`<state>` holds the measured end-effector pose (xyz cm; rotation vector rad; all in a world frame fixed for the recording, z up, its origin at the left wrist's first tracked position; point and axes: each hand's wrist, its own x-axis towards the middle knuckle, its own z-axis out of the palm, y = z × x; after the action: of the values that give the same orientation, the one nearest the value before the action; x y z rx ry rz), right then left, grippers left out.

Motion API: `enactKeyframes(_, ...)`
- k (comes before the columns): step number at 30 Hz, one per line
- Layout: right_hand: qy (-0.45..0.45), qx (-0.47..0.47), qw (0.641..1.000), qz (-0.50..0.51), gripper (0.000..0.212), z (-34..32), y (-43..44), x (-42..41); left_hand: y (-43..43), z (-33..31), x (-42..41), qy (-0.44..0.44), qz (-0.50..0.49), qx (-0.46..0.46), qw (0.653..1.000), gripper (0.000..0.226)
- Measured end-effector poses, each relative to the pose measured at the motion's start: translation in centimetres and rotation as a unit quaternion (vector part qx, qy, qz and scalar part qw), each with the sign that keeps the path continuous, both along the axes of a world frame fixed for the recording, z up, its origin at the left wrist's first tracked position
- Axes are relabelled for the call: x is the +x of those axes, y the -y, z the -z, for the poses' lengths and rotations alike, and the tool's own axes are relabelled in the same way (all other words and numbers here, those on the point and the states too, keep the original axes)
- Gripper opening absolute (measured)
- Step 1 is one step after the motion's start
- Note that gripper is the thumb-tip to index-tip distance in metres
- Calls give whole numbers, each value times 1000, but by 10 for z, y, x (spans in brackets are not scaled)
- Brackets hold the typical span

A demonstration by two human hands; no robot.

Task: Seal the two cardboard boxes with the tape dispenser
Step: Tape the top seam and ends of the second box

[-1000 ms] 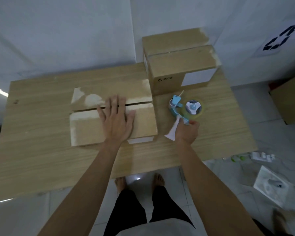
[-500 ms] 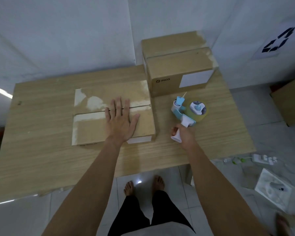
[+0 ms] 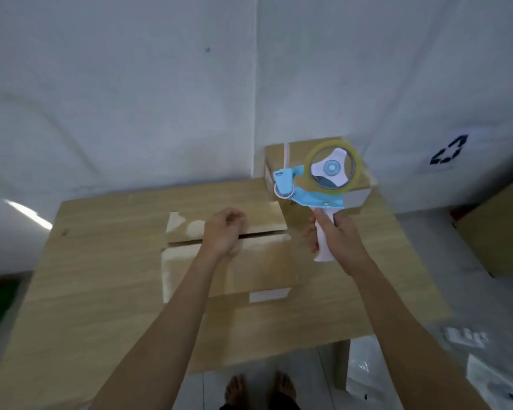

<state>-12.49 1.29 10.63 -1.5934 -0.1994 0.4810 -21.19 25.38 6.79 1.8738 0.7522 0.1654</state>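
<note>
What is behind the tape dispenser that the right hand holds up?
The far cardboard box is behind the tape dispenser. Only its left end and right edge show; the tape roll and the blue frame cover most of its top and front.

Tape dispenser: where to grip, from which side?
Grip the tape dispenser by its white handle, coming from the near side. The handle sticks out toward the person; the tape roll and blue front end must stay free. The right hand grips it so.
</note>
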Motion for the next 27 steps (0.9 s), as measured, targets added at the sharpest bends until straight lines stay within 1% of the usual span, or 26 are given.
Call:
enactKeyframes(2, 26, -7, 999, -39, 44, -17, -22, -4, -10, -20, -3, 67, -35, -125, 989, 17)
enactKeyframes(4, 22, 5, 998, -66, 44, -27, -45, -10, -21, -40, -11, 90, -68, -234, 966, 28)
enactKeyframes(6, 6, 12, 996, -87, 42, -32, -69, -17, -38, -56, -20, 88, -76, -363, 925, 41)
enactKeyframes(8, 5, 8, 994, -105, 42, -30, -90, -24, -57, -65, -32, 82, -66, -488, 866, 55)
enactKeyframes(9, 11, 3, 993, -114, 42, -28, -100, -28, -65, -67, -39, 81, -62, -535, 839, 61)
enactKeyframes(11, 20, -3, 990, -136, 42, -21, -119, -37, -82, -70, -52, 90, -52, -596, 796, 66)
enactKeyframes(13, 29, -17, 987, -159, 44, -13, -136, -47, -99, -72, -65, 105, -48, -638, 761, 68)
enactKeyframes(15, 34, -33, 984, -172, 45, -6, -149, -54, -116, -71, -75, 113, -66, -666, 734, 70)
enactKeyframes(16, 34, -38, 983, -177, 45, -2, -155, -57, -124, -69, -80, 112, -77, -673, 727, 70)
enactKeyframes(17, 35, -42, 982, -183, 45, 1, -160, -60, -131, -65, -85, 109, -84, -675, 724, 69)
enactKeyframes(19, 41, -55, 978, -195, 44, 6, -170, -62, -142, -58, -91, 100, -98, -667, 732, 65)
enactKeyframes(22, 58, -80, 972, -215, 46, 12, -181, -62, -152, -51, -97, 80, -119, -643, 753, 58)
enactKeyframes(24, 72, -94, 967, -224, 44, 14, -186, -58, -161, -47, -99, 73, -125, -622, 769, 56)
enactKeyframes(27, 100, -116, 959, -238, 46, 14, -193, -51, -172, -39, -105, 62, -134, -576, 804, 52)
